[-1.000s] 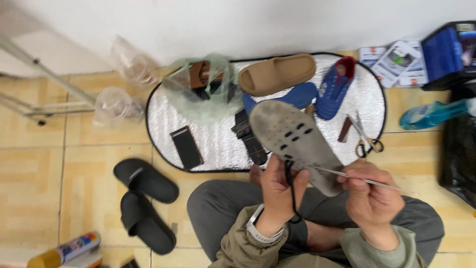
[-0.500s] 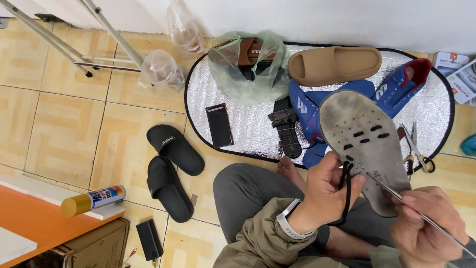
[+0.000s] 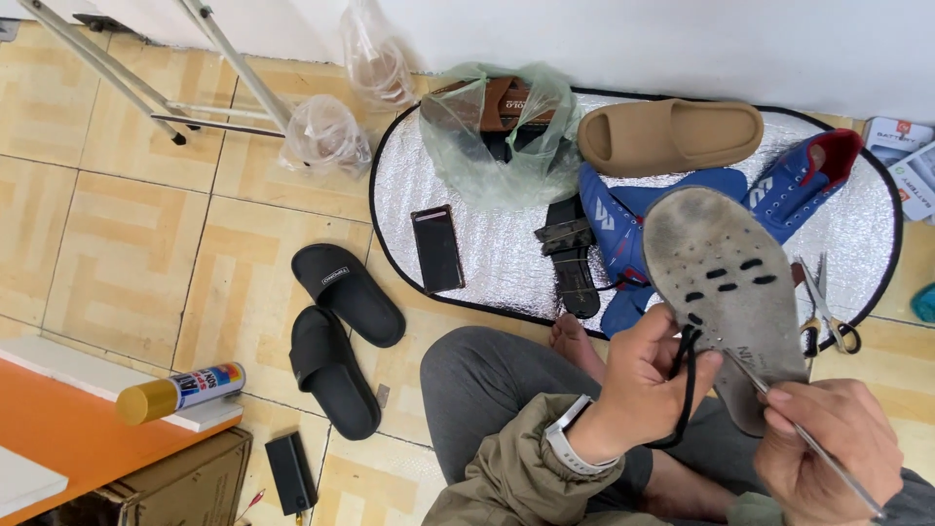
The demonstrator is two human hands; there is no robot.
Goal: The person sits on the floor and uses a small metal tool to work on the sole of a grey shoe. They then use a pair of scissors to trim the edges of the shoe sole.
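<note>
Tiled floor, silver mat (image 3: 487, 263); green plastic bag (image 3: 497, 136) holds a brown shoe. Left hand (image 3: 648, 375) grasps the worn sole (image 3: 726, 282), toe angled up-left; right hand (image 3: 828, 448) pinches an awl (image 3: 779, 414).

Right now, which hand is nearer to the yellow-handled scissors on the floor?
Right. The right hand sits just below the yellow-handled scissors, holding a thin metal tool. The left hand is farther left, across the grey shoe sole.

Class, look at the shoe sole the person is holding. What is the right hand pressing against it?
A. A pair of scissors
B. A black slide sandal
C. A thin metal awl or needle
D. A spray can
C: the right hand grips a thin metal awl whose tip meets the grey sole; the scissors lie on the mat.
</note>
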